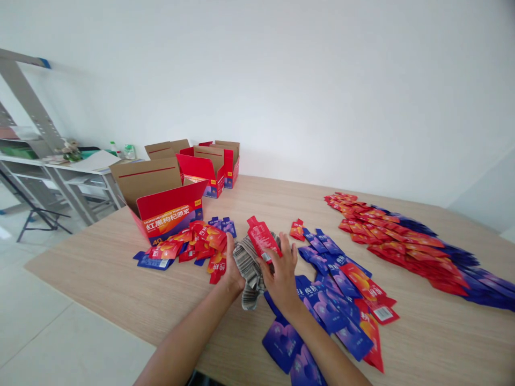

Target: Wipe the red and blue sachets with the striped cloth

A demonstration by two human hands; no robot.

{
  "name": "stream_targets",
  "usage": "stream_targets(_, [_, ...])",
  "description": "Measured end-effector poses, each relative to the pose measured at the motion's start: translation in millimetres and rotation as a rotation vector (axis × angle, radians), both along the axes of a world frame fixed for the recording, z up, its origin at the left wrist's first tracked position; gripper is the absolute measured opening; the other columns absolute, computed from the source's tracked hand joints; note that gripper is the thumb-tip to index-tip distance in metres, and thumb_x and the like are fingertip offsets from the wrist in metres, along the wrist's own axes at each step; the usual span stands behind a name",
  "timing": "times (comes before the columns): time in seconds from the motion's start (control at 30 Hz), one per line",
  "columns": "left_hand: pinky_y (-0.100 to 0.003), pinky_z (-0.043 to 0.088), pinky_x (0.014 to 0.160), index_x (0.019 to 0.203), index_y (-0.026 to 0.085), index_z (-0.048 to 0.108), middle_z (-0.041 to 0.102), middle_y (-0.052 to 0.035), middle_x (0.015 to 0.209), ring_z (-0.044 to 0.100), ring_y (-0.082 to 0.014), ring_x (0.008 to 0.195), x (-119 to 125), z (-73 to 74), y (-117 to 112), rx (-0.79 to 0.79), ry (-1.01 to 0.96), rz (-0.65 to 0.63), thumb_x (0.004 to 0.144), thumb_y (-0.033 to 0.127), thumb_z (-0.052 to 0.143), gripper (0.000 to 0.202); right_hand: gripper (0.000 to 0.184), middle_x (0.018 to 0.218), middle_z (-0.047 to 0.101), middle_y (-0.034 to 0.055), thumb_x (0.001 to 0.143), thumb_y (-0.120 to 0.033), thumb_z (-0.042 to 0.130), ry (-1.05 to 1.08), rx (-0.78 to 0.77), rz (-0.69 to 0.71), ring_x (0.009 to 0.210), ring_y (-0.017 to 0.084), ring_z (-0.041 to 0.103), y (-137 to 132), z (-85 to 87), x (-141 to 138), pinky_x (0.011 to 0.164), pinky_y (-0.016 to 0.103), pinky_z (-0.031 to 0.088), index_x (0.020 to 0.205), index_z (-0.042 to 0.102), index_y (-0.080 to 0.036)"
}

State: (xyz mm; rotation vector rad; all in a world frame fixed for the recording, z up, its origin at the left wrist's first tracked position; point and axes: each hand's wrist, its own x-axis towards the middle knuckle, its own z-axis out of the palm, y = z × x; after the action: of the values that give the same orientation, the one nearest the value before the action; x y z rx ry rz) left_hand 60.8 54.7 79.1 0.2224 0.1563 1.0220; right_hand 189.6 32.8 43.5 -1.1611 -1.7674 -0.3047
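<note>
A thick stack of flat spouted pouches (248, 268) is between my hands above the table, its grey layered edges facing me. On the stack's right face lies a red pouch (263, 238) with its back print and barcode showing. My left hand (232, 271) is closed against the left side of the stack, its fingers mostly hidden behind it. My right hand (281, 276) grips from the right, thumb and fingers on the red pouch. Loose blue pouches (328, 308) spread beneath and beside my right forearm, with a few red pouches (364, 281) among them.
An open red carton (173, 214) stands at the left, with more open cartons (205, 166) behind it. A pile of mixed pouches (201, 241) lies before it. Long overlapping rows of red and blue pouches (406, 246) stretch along the right. A desk (88, 174) stands beyond the table's left edge.
</note>
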Motion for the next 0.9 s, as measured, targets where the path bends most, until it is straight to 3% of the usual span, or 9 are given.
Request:
stream_targets(0.1, [-0.047,0.056,0.091,0.113,0.012,0.071,0.076,-0.0169,0.107,0.073,-0.0328,0.098,-0.9,-2.1,0.9,0.000,0.000,0.012,0.083,0.083,0.042,0.082,0.019,0.167,0.020,0.0114,0.097,-0.032,0.061,-0.011,0.004,-0.063,0.152,0.040,0.023,-0.6,3.4,2.1,0.114,0.073,0.021,0.114,0.066,-0.025])
stream_targets(0.23, [-0.048,0.055,0.093,0.115,0.012,0.071,0.076,-0.0170,0.109,0.071,-0.0336,0.103,-0.6,0.3,-0.7,0.017,0.007,-0.022,0.083,0.084,0.041,0.084,0.021,0.160,0.035,0.0127,0.098,-0.038,0.059,-0.045,0.008,-0.040,0.148,0.037,0.031,1.4,6.5,8.0,0.115,0.071,0.022,0.114,0.064,-0.026])
stream_targets(0.37, [-0.048,0.054,0.096,0.120,0.012,0.070,0.075,-0.0179,0.113,0.070,-0.0340,0.108,0.3,3.1,-2.8,0.048,0.010,-0.069,0.083,0.083,0.042,0.085,0.036,0.158,0.038,0.0168,0.103,-0.034,0.047,-0.146,-0.038,0.063,0.150,0.031,0.030,6.1,4.5,14.0,0.117,0.060,0.029,0.137,0.051,-0.021])
stream_targets(0.53, [-0.047,0.056,0.092,0.118,0.013,0.072,0.076,-0.0176,0.109,0.071,-0.0344,0.107,5.5,-3.0,-4.9,0.035,0.033,-0.091,0.084,0.082,0.043,0.082,0.053,0.164,0.029,0.0173,0.105,-0.027,0.037,-0.233,-0.121,0.005,0.153,0.033,0.023,8.1,1.1,16.6,0.118,0.064,0.022,0.157,0.030,-0.022])
stream_targets(0.67, [-0.048,0.056,0.091,0.116,0.013,0.072,0.077,-0.0173,0.104,0.071,-0.0348,0.105,7.4,-4.1,-5.5,0.018,0.046,-0.066,0.084,0.082,0.042,0.082,0.052,0.164,0.030,0.0158,0.106,-0.025,0.034,-0.235,-0.143,0.011,0.152,0.032,0.026,8.5,-0.3,17.3,0.117,0.064,0.023,0.158,0.031,-0.025])
stream_targets(0.9, [-0.051,0.050,0.101,0.123,0.012,0.068,0.074,-0.0186,0.115,0.067,-0.0361,0.115,-9.6,7.0,6.3,0.020,-0.029,0.015,0.079,0.089,0.035,0.094,0.050,0.161,0.036,0.0150,0.104,-0.024,0.038,-0.269,-0.128,0.071,0.150,0.031,0.031,4.5,-2.2,11.2,0.119,0.062,0.025,0.154,0.040,-0.024])
